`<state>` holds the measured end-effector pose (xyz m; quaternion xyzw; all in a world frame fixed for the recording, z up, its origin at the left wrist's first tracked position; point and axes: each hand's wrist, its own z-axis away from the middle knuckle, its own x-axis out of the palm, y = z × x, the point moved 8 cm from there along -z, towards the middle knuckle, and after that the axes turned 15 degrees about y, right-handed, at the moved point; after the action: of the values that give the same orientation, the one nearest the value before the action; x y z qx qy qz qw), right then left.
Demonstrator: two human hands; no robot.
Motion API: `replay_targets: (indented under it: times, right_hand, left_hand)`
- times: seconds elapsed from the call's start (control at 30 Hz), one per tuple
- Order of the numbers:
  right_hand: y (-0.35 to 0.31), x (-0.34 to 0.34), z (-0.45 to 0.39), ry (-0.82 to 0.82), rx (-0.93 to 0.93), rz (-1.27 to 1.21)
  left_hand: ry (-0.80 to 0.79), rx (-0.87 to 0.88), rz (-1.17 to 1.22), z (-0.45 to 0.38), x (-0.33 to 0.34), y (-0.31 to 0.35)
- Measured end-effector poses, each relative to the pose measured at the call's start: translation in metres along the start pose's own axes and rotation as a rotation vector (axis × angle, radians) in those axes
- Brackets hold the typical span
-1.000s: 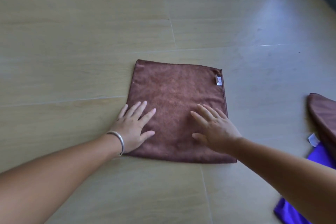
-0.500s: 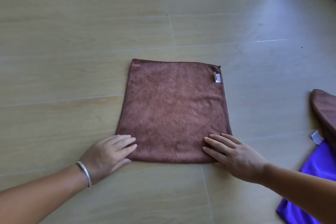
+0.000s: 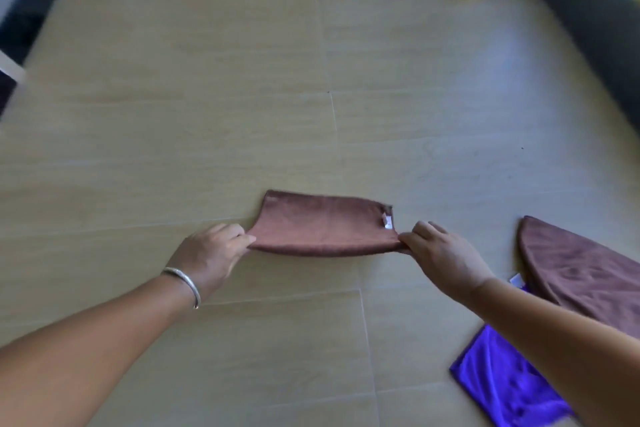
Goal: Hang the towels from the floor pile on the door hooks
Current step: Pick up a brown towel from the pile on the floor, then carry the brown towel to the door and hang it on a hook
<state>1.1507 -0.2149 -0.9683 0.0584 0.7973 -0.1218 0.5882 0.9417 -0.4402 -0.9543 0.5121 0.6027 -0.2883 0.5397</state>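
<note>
Matt plush cloth towel (image 3: 322,229), glossy floor (image 3: 207,97)

brown towel (image 3: 322,229) now folded in half, near corners pinched by left hand (image 3: 211,255), right hand (image 3: 441,255)

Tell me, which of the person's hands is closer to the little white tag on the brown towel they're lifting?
The right hand. It pinches the brown towel at the corner just beside the white tag. The left hand pinches the opposite corner, a full towel-width from the tag.
</note>
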Motion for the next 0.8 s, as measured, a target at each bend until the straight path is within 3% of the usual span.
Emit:
replay_targets:
  times: [0.13, 0.3, 0.47, 0.67, 0.8]
  right_hand:
    - [0.007, -0.103, -0.052, -0.084, 0.302, -0.016]
    - [-0.026, -0.255, -0.12, -0.16, 0.228, 0.061]
    - [-0.075, -0.435, -0.18, -0.172, 0.112, 0.063]
    - [-0.135, -0.633, -0.234, -0.009, 0.127, -0.111]
    - [-0.174, -0.733, -0.268, 0.158, 0.026, -0.091]
  left_hand:
    - [-0.001, -0.155, -0.028, -0.037, -0.111, -0.005]
    - [-0.021, -0.258, -0.11, -0.077, -0.275, 0.008]
    - [0.045, -0.117, -0.14, -0.106, -0.467, 0.049]
    - [0.076, 0.075, -0.267, -0.126, -0.652, 0.089]
    - [0.211, 0.2, -0.351, -0.137, -0.76, 0.107]
